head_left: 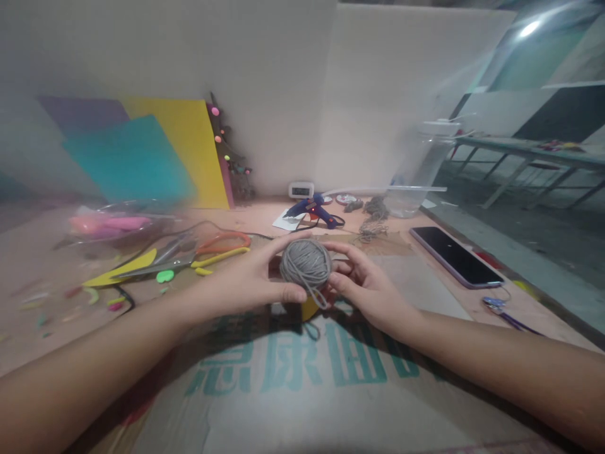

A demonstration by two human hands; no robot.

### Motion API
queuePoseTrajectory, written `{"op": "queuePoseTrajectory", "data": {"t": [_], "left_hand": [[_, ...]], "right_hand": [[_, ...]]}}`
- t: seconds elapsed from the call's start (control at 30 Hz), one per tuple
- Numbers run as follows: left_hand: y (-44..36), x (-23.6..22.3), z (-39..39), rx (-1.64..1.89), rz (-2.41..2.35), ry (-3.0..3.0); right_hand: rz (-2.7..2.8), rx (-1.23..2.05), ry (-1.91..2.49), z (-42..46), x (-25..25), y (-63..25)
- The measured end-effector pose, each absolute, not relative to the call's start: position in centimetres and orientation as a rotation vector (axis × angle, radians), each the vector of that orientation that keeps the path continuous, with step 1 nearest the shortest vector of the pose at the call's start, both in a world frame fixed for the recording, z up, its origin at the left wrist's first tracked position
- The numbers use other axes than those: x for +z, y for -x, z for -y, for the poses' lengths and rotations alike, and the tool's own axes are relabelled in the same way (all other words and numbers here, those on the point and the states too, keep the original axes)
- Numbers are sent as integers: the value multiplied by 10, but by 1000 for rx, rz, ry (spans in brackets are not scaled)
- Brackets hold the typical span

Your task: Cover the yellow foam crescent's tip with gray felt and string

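Note:
A ball of grey yarn (306, 268) is held between my two hands over a cardboard sheet (293, 410) printed with green characters. My left hand (265, 277) curves round its left side, thumb in front and fingers behind. On the right side, my right hand (363, 280) grips it with thumb and bent fingers. A loose loop of yarn hangs from the ball's lower right. Just beneath it shows a yellow piece (310, 308), mostly hidden, with a thin strand (312, 330) below.
Orange-handled scissors (222, 241), yellow paper scraps (137, 265) and a plastic bag (123, 224) lie left. Behind are a blue glue gun (314, 211), a small clock (301, 190) and tangled grey yarn (373, 211). A phone (456, 255) and clear cup (416, 170) stand right.

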State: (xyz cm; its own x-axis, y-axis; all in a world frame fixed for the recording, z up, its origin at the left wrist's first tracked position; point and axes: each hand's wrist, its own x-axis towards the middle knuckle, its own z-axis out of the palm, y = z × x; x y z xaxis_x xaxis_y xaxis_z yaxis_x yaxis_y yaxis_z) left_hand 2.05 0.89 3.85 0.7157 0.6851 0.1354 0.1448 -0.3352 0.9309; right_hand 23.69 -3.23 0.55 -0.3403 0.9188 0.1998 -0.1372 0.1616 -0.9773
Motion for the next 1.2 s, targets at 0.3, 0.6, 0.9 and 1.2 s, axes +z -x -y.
{"op": "queuePoseTrajectory", "data": {"t": [0.3,0.6,0.9,1.2], "left_hand": [[-22,35,-12,614,-673,-1714],[-22,36,-12,601,-588,-1622],[-29,27,-15,732,-668,-1121],[-31,45,-8,718,-678,-913]], "right_hand": [[1468,1326,806,36,9,-236],[1462,1318,836,33,8,-237],[1470,1294,753,38,9,-238],[1479,1296,806,35,7,-236]]}}
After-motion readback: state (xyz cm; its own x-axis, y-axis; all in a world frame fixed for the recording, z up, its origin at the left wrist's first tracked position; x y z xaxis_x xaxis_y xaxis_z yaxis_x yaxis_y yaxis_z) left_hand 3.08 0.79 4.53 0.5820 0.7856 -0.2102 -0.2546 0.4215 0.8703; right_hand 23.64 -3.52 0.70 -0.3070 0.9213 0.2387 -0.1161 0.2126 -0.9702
